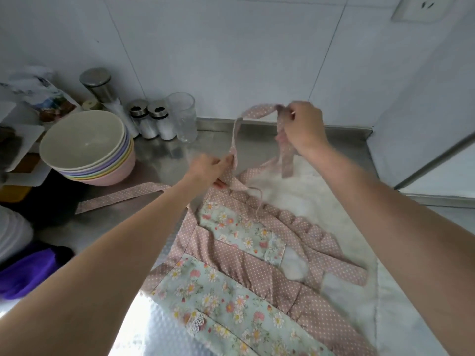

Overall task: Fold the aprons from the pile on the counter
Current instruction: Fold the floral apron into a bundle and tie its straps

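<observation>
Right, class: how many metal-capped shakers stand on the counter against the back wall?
2. The left shaker stands beside the stacked bowls; the right shaker stands next to it, by the clear glass. A taller steel canister behind could hide others.

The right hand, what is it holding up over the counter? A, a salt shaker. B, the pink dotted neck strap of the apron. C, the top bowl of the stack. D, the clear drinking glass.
B: the right hand pinches the apron's neck strap and lifts it, while the glass, bowls and shakers stand untouched by the wall.
</observation>
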`<state>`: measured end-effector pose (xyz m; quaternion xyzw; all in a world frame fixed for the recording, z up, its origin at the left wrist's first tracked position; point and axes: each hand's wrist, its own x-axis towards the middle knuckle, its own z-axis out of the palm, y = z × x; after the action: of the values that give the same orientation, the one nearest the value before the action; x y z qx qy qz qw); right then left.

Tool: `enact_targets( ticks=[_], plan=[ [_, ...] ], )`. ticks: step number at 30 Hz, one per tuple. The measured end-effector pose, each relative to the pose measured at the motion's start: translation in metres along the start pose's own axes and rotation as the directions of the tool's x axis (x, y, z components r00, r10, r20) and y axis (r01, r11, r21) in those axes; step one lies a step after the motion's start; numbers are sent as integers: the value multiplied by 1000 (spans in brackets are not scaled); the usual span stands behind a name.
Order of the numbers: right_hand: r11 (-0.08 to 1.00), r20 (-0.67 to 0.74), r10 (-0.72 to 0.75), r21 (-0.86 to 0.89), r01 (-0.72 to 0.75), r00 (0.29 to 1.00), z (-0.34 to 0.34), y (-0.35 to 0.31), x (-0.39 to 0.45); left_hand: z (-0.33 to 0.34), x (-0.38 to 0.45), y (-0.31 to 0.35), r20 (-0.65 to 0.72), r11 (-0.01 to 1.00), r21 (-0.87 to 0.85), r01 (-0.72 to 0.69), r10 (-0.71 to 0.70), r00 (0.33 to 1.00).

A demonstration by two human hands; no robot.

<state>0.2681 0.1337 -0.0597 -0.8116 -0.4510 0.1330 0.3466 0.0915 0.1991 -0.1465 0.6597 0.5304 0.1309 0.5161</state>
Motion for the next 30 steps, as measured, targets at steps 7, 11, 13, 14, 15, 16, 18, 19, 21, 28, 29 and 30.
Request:
enact_targets(
  ticks=[7, 11, 13, 14, 15, 16, 18, 19, 21, 28, 29, 30],
  plan=[
    [934, 117, -337, -81, 347, 934, 22, -53, 24, -10, 12, 0, -163, 902, -432, 1, -80, 983],
    [951, 356, -232, -113, 288, 905, 48, -27, 17, -17, 22, -8, -205, 829, -553, 81, -230, 951],
    [965, 381, -117, -176, 196, 917, 55, -5, 12, -18, 22, -7, -151, 793, -598, 120, -258, 954],
    [951, 428, -39, -261, 165, 903, 57, 8, 9, -18, 21, -5, -129, 774, -618, 136, -270, 954],
    [917, 475, 29, -362, 166, 880, 59, 21, 7, -18, 22, -3, -105, 753, -640, 153, -283, 953],
    [872, 507, 76, -451, 189, 859, 61, 33, 4, -20, 21, -2, -74, 732, -658, 177, -297, 952],
    [783, 523, 104, -568, 255, 846, 63, 49, 2, -24, 20, 2, 3, 695, -683, 223, -303, 953],
    [753, 506, 93, -599, 272, 858, 65, 54, 2, -25, 19, 4, 43, 686, -686, 243, -296, 954],
    [725, 425, 41, -636, 266, 904, 67, 59, 2, -28, 18, 4, 96, 640, -724, 257, -275, 956],
    [696, 313, -66, -666, 268, 948, 61, 57, -8, -28, 23, 0, -572, 938, -318, -141, -71, 817],
    [689, 318, -73, -669, 278, 945, 60, 56, -11, -28, 19, 4, -628, 954, 16, -299, 242, 740],
    [680, 325, -78, -674, 289, 942, 59, 55, -14, -27, 18, 7, -489, 830, 320, -457, 558, 671]
  ],
)
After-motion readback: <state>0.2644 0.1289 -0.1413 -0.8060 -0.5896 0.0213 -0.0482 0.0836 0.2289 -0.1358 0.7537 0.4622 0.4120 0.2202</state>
